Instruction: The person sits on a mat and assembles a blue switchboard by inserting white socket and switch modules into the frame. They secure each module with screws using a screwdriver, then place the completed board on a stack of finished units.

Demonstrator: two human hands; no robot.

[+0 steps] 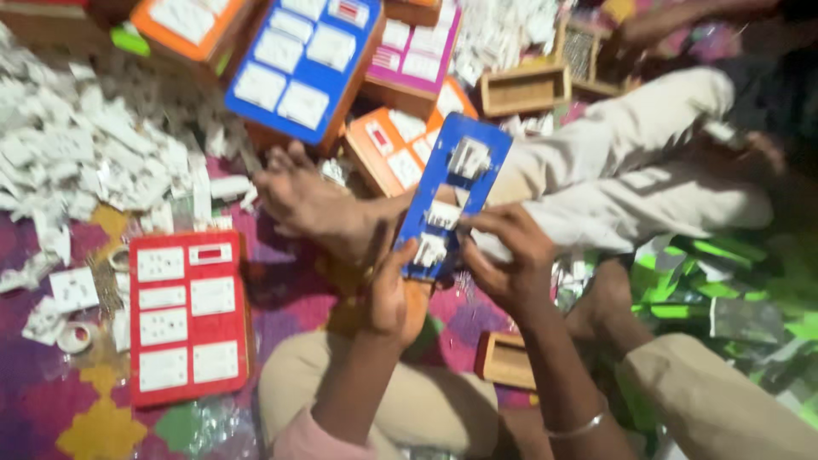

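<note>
Gripping a blue board (454, 194) upright between them, the left hand (390, 294) steadies its bottom edge while the right hand (503, 255) pinches a white switch (430, 250).

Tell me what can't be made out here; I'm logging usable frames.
- Head view: white parts on the blue panel are motion-blurred.
- Left hand hides the panel's lower edge.
- Right hand fingertips blur.
- White pieces pile is too blurred to identify.
</note>
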